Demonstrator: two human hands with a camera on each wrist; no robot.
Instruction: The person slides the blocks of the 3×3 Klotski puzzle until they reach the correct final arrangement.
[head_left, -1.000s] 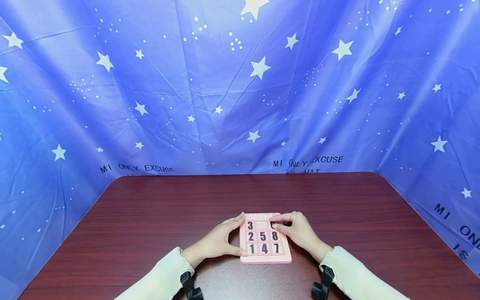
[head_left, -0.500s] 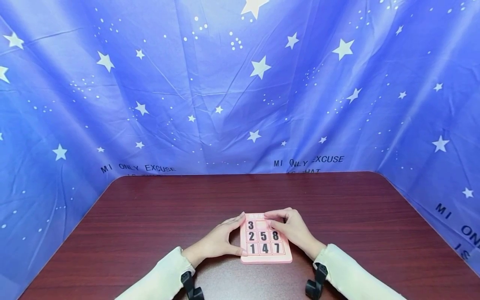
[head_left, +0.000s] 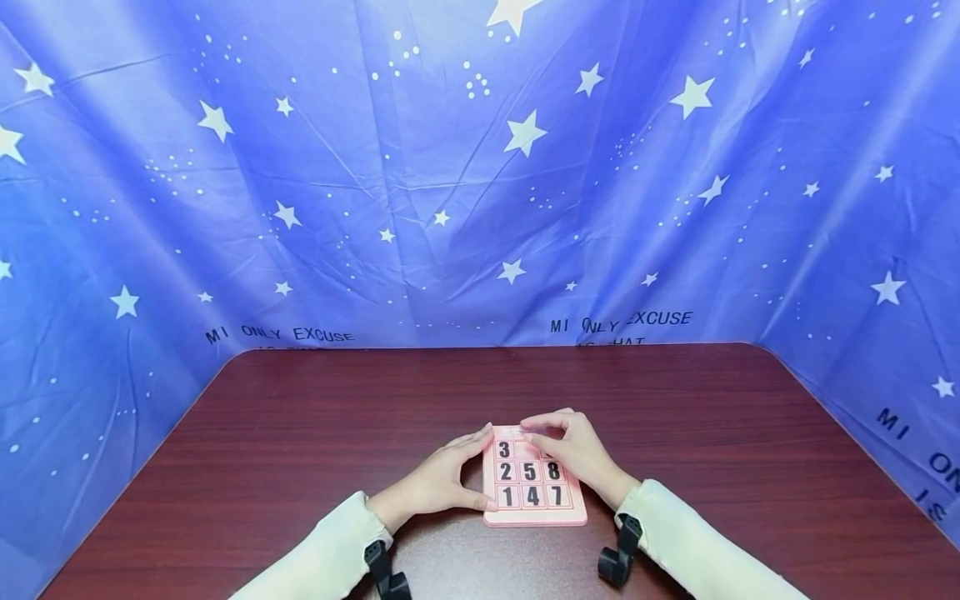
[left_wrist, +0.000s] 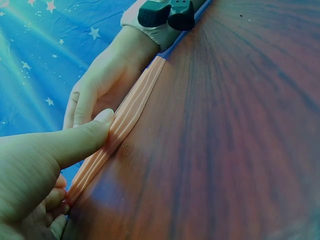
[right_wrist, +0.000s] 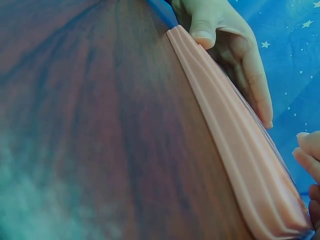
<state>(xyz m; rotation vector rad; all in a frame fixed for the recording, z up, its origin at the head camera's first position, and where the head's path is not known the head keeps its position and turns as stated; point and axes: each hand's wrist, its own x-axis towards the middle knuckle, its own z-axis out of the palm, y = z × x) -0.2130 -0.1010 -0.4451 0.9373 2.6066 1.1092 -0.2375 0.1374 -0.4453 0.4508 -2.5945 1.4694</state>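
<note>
A pink number slide puzzle (head_left: 534,518) lies on the table, its face up with black digits on square tiles. The middle row reads 2, 5, 8 and the bottom row 1, 4, 7; a 3 stands at the top left. My left hand (head_left: 435,482) grips the puzzle's left side, thumb at the lower corner and fingers at the upper one. Over the top row is my right hand (head_left: 585,454), thumb and index finger extended, thumb tip by the middle slot. It hides most of the top right tile. In the left wrist view, the thumb (left_wrist: 87,142) presses on the ridged pink edge.
The dark red wooden table (head_left: 337,417) has rounded far corners. Behind and beside it hangs a blue curtain (head_left: 420,167) with white stars and printed words. Each wrist carries a small black camera, the left camera (head_left: 386,573) and the right camera (head_left: 620,557).
My right hand has moved left along the top row, from the 6 tile at the right toward the middle slot. The left hand has kept its hold on the puzzle.
</note>
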